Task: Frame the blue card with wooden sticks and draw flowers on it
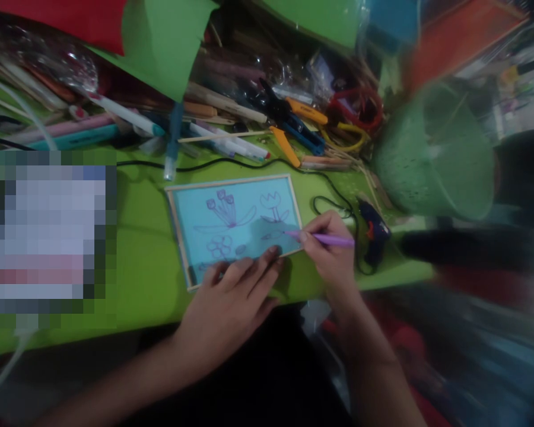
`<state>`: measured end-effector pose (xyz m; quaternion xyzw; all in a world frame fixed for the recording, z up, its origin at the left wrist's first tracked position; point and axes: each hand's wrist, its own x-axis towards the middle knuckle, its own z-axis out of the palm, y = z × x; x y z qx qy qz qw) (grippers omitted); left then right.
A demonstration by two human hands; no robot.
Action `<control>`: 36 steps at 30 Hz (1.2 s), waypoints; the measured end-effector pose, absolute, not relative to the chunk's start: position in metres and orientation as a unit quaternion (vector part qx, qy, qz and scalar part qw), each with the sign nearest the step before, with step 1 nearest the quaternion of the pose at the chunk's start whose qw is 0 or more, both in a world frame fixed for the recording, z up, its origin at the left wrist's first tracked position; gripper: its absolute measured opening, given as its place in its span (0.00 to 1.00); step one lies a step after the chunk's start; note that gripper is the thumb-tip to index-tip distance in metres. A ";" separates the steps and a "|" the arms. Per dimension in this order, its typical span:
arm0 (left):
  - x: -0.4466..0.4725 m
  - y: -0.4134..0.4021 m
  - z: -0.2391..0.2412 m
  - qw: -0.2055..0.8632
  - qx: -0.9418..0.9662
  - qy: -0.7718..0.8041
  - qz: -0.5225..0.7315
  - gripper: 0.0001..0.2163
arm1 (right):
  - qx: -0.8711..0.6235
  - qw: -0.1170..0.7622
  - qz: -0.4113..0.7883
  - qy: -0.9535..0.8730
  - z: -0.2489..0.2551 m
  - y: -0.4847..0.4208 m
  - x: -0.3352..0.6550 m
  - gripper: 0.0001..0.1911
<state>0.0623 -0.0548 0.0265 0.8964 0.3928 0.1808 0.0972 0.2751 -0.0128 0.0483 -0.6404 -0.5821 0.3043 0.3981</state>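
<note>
A blue sheet [244,204] edged with thin wooden strips lies on the green table [137,261]. Purple flower drawings cover parts of it. My right hand [331,246] is closed around a purple pen [331,239], whose tip meets the sheet beside a small leaf-like outline at the lower right. Over the sheet's lower edge, my left hand [238,290] rests flat with its fingers stretched out. It hides some of the lower drawings.
Markers [124,112], orange-handled pliers [309,111] and red-handled scissors [358,107] crowd the back. A green bucket [431,154] stands right, near a dark glue gun [374,231]. A black cord [218,161] runs behind the sheet. A blurred-out object [48,231] is left.
</note>
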 end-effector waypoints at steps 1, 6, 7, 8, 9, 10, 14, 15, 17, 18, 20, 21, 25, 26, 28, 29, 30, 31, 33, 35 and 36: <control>0.062 -0.055 0.026 0.099 0.896 0.393 0.181 0.18 | -0.643 0.398 0.305 -0.579 0.048 -0.013 0.276 0.07; 0.061 -0.054 0.028 0.095 0.898 0.391 0.180 0.18 | -0.642 0.399 0.304 -0.580 0.047 -0.013 0.276 0.07; 0.061 -0.053 0.028 0.095 0.898 0.391 0.181 0.18 | -0.640 0.399 0.306 -0.581 0.047 -0.013 0.276 0.07; 0.062 -0.053 0.028 0.095 0.898 0.390 0.182 0.18 | -0.638 0.397 0.308 -0.583 0.047 -0.013 0.276 0.07; 0.062 -0.053 0.027 0.094 0.897 0.390 0.183 0.18 | -0.637 0.395 0.310 -0.585 0.048 -0.012 0.276 0.07; 0.062 -0.054 0.027 0.094 0.897 0.391 0.183 0.18 | -0.637 0.392 0.310 -0.587 0.048 -0.012 0.275 0.07; 0.063 -0.055 0.026 0.093 0.896 0.393 0.186 0.18 | -0.639 0.385 0.302 -0.594 0.048 -0.012 0.276 0.07; 0.062 -0.055 0.026 0.095 0.896 0.394 0.183 0.18 | -0.638 0.385 0.300 -0.595 0.048 -0.013 0.276 0.07; 0.062 -0.055 0.028 0.096 0.896 0.394 0.180 0.18 | -0.636 0.387 0.299 -0.597 0.048 -0.013 0.276 0.06; 0.062 -0.055 0.029 0.099 0.897 0.395 0.173 0.18 | -0.635 0.388 0.300 -0.597 0.048 -0.013 0.276 0.06; 0.061 -0.055 0.031 0.106 0.898 0.396 0.161 0.19 | -0.637 0.387 0.306 -0.592 0.049 -0.013 0.275 0.07; 0.061 -0.055 0.031 0.108 0.898 0.396 0.156 0.19 | -0.638 0.389 0.309 -0.588 0.049 -0.013 0.275 0.07; 0.061 -0.054 0.028 0.090 0.899 0.391 0.177 0.18 | -0.639 0.405 0.312 -0.575 0.049 -0.013 0.274 0.07; 0.061 -0.054 0.027 0.086 0.898 0.390 0.183 0.18 | -0.639 0.406 0.311 -0.574 0.049 -0.013 0.274 0.07; 0.062 -0.053 0.026 0.085 0.897 0.390 0.189 0.18 | -0.641 0.402 0.309 -0.576 0.049 -0.012 0.275 0.07; 0.062 -0.053 0.025 0.087 0.897 0.391 0.187 0.18 | -0.640 0.401 0.308 -0.579 0.049 -0.012 0.275 0.07; 0.062 -0.053 0.025 0.088 0.897 0.391 0.188 0.18 | -0.637 0.401 0.307 -0.582 0.049 -0.012 0.275 0.06; 0.062 -0.054 0.025 0.090 0.897 0.390 0.189 0.18 | -0.635 0.402 0.307 -0.584 0.049 -0.012 0.276 0.06; 0.062 -0.054 0.025 0.097 0.895 0.390 0.193 0.18 | -0.630 0.406 0.308 -0.585 0.049 -0.012 0.276 0.06; 0.062 -0.054 0.026 0.101 0.893 0.391 0.198 0.18 | -0.629 0.406 0.311 -0.585 0.049 -0.011 0.275 0.06; 0.062 -0.054 0.026 0.101 0.892 0.393 0.199 0.18 | -0.630 0.405 0.311 -0.586 0.049 -0.011 0.275 0.06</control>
